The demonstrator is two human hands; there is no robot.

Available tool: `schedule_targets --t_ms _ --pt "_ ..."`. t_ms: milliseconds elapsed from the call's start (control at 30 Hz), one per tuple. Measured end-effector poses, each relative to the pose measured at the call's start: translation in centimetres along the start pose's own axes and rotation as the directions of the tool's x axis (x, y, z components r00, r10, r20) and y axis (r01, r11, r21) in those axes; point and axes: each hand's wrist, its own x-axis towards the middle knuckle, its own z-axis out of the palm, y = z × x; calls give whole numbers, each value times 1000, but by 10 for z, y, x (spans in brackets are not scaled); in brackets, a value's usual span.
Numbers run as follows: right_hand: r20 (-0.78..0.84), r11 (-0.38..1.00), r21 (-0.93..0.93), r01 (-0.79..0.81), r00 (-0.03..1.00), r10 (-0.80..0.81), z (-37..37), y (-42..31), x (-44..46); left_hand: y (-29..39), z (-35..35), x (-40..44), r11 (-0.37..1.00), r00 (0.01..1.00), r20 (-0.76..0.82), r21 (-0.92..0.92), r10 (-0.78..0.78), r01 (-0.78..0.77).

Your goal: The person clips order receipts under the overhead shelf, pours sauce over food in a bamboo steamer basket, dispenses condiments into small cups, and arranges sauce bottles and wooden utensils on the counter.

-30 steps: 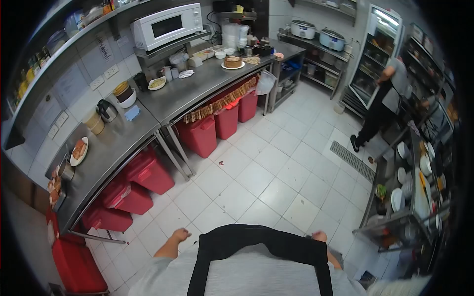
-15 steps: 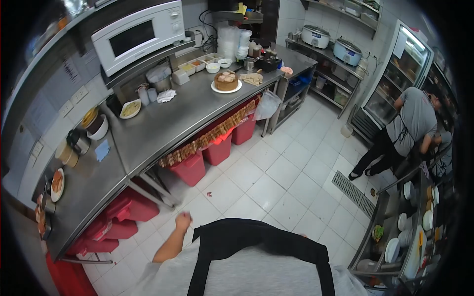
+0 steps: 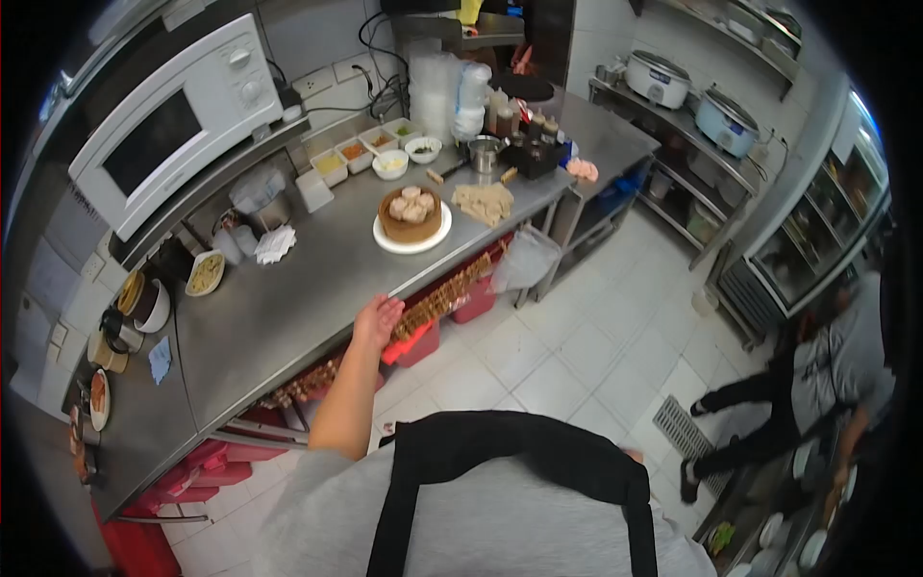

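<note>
My left hand (image 3: pixel 379 319) reaches forward with its fingers stretched out and holds nothing. It hangs at the front edge of the steel counter (image 3: pixel 279 327). Nearest to it stands a bamboo steamer (image 3: pixel 410 229) on a white plate (image 3: pixel 444 228), with several pale dumplings (image 3: pixel 411 204) inside. Skewers of meat (image 3: pixel 444 300) hang in a row below the counter edge, just past my fingers. My right hand does not show; only a sliver of skin appears beside the black apron (image 3: pixel 519 438).
A tan cloth (image 3: pixel 484 203) and a small metal pot (image 3: pixel 484 152) lie beyond the steamer. Small tubs of toppings (image 3: pixel 330 166) line the wall. A microwave (image 3: pixel 183 125) sits on a shelf at left. A co-worker (image 3: pixel 836 356) stands at right by a glass-door fridge (image 3: pixel 817 221).
My left hand has risen from beside my body to the counter's front edge, and its fingers have straightened. My view has moved closer to the counter and the steamer. The co-worker appears lower and further right.
</note>
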Motion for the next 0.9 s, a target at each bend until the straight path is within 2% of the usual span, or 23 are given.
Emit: schedule_targets --t_ms 33,67,100,133,167,200,233,267,333,367,400,500,533,633,700,733,767,800,833,867,900 --pt "15 985 164 59 998 -62 29 -99 6 -2 10 16 1000 1000 -20 -5 9 -9" --pt "16 965 234 116 992 -123 51 -164 48 -3 20 29 1000 999 -45 -9 12 -13" --pt "75 960 79 268 959 -273 72 -231 80 -6 27 39 1000 997 -76 -12 9 -10" --pt "184 913 198 358 901 -393 98 -296 114 -7 36 45 1000 996 -89 -3 20 -21" --pt "238 886 269 377 866 -440 135 -378 109 -8 40 54 999 995 -95 33 38 -35" --pt "331 837 355 416 781 -529 172 -447 127 -6 41 63 996 994 -96 69 57 -51" --pt "287 824 325 464 782 -553 215 -524 93 -3 45 76 992 993 -91 105 80 -70" --pt "391 756 300 582 648 -654 249 -583 96 3 51 87 982 985 -137 168 109 -85" --pt "447 669 249 700 530 -721 314 -675 91 15 52 111 970 983 -98 207 154 -131" --pt "391 617 244 748 506 -769 346 -709 78 17 53 119 963 981 -83 225 173 -150" --pt "441 633 370 680 471 -764 375 -737 91 19 63 125 967 961 -200 205 193 -152" --pt "375 665 167 728 577 -725 451 -792 126 26 86 128 923 915 -333 375 227 -92" --pt "366 646 108 755 574 -732 470 -802 145 26 90 133 913 892 -366 393 265 -110" --pt "350 594 -68 802 577 -738 512 -827 185 24 115 145 903 805 -417 276 422 -330" --pt "342 426 -218 878 478 -809 534 -834 204 23 142 151 923 764 -526 130 374 -362" --pt "309 388 -276 879 463 -831 537 -832 193 15 139 164 899 733 -543 102 409 -426" --pt "316 385 -308 870 476 -821 548 -831 204 10 143 175 885 663 -606 164 439 -436" --pt "260 287 -392 874 404 -877 559 -829 217 3 144 183 867 621 -634 171 460 -469" --pt "293 301 -310 902 392 -872 562 -829 220 0 149 187 851 587 -650 192 483 -489" --pt "294 259 -181 949 303 -906 561 -829 224 -3 155 191 831 560 -655 200 507 -520" --pt "225 153 -91 984 171 -959 556 -829 213 -5 165 190 811 533 -659 209 530 -547"
